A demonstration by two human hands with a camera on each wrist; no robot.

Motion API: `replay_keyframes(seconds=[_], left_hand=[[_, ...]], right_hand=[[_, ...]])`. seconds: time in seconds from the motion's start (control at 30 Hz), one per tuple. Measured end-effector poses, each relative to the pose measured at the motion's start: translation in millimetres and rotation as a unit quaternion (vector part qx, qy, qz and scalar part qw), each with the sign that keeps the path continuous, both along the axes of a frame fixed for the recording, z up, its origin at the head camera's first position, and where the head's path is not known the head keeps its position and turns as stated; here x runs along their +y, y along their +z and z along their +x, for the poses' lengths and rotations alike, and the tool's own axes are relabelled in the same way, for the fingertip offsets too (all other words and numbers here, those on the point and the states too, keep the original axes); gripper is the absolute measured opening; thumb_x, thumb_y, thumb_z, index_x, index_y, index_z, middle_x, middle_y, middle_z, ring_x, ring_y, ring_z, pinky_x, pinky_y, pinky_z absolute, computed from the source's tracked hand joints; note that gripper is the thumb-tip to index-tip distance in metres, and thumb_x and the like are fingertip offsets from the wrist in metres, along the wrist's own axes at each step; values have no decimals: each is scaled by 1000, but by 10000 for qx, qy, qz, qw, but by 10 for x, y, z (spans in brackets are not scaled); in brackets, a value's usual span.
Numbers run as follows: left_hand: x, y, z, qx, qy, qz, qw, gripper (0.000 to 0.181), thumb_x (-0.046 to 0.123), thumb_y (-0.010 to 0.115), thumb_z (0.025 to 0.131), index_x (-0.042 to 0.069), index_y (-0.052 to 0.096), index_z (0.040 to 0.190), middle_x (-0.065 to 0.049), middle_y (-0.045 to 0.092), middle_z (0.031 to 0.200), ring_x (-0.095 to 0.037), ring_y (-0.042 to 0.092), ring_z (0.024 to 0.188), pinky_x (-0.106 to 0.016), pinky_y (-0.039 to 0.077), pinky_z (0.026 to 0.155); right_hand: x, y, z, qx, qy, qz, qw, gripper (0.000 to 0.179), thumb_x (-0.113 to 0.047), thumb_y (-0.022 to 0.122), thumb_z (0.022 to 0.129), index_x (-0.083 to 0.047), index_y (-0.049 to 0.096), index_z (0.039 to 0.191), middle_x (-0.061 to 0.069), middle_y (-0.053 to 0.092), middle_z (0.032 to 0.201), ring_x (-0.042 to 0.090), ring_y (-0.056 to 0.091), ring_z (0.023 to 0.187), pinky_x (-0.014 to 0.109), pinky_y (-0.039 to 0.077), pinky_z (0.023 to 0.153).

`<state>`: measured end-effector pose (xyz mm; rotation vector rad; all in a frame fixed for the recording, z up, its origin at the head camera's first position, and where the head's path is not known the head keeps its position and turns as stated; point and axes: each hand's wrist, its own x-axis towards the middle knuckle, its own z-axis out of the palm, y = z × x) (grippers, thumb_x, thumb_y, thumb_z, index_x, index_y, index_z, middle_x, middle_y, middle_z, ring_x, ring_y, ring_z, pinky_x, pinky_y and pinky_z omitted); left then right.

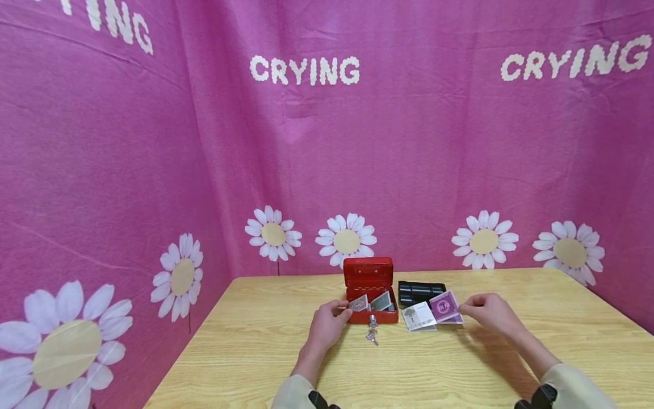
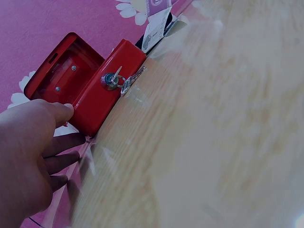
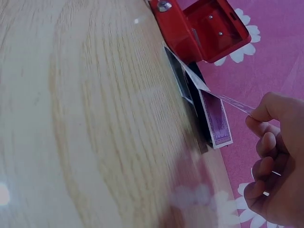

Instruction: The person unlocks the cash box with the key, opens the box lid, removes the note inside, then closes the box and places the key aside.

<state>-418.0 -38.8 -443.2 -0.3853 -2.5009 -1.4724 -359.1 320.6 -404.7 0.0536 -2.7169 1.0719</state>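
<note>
An open red cash box (image 1: 373, 317) stands on the table, its lid raised at the back and grey-white printed cards (image 1: 380, 301) inside. Keys (image 2: 127, 84) hang from the lock on its front. My left hand (image 1: 327, 325) touches the box's left front corner, thumb at the rim and the other fingers extended beside it. To the right of the box, my right hand (image 1: 491, 313) pinches the edge of a purple printed card (image 1: 443, 305) between thumb and forefinger. A white printed card (image 1: 419, 316) lies against it, and another purple card (image 3: 216, 118) shows beneath.
A black ribbed case or tray (image 1: 420, 291) lies right of the cash box, partly covered by the cards. The wooden table (image 1: 255, 341) extends to a pink cloth backdrop (image 1: 409, 142) printed with daisies, behind it and along the left.
</note>
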Motion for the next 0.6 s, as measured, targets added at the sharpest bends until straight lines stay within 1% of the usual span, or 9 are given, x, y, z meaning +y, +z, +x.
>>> replay_keyframes(seconds=[0.2, 0.33, 0.43, 0.5, 0.6], left_hand=[[-5, 0, -6, -64, -17, -22, 10000, 31, 18, 64, 96, 2, 69, 122, -11, 72, 114, -21, 67, 102, -40, 55, 89], [-9, 1, -27, -27, 15, -61, 10000, 31, 18, 65, 96, 3, 69, 122, -10, 73, 113, -22, 67, 103, -40, 55, 88], [-11, 1, -35, -35, 25, -73, 10000, 31, 19, 65, 96, 3, 69, 123, -10, 73, 113, -21, 67, 102, -39, 55, 88], [-14, -9, -40, -2, -12, -77, 10000, 31, 18, 65, 96, 2, 69, 122, -10, 73, 112, -22, 67, 101, -39, 55, 86], [-16, -13, -38, -43, -27, -48, 10000, 31, 19, 65, 96, 2, 68, 122, -10, 73, 112, -21, 67, 101, -38, 55, 86]], right_hand=[[18, -13, -1, -3, -34, 11, 10000, 26, -28, 64, 92, -3, 73, 93, 11, 70, 94, 16, 49, 76, 29, 40, 65], [32, -44, -19, -59, -64, 96, 9999, 28, -29, 64, 92, -3, 73, 94, 9, 70, 94, 16, 50, 78, 29, 40, 66], [30, -73, -31, -79, -63, 106, 9999, 29, -30, 64, 93, -3, 73, 94, 8, 69, 91, 16, 50, 76, 28, 41, 65], [26, -89, -32, -111, -69, 80, 9999, 28, -30, 64, 93, -3, 73, 94, 6, 67, 85, 15, 50, 72, 28, 41, 62], [21, -110, -25, -147, -49, 67, 9999, 27, -29, 63, 93, -3, 72, 91, 4, 63, 78, 14, 50, 67, 27, 41, 60]])
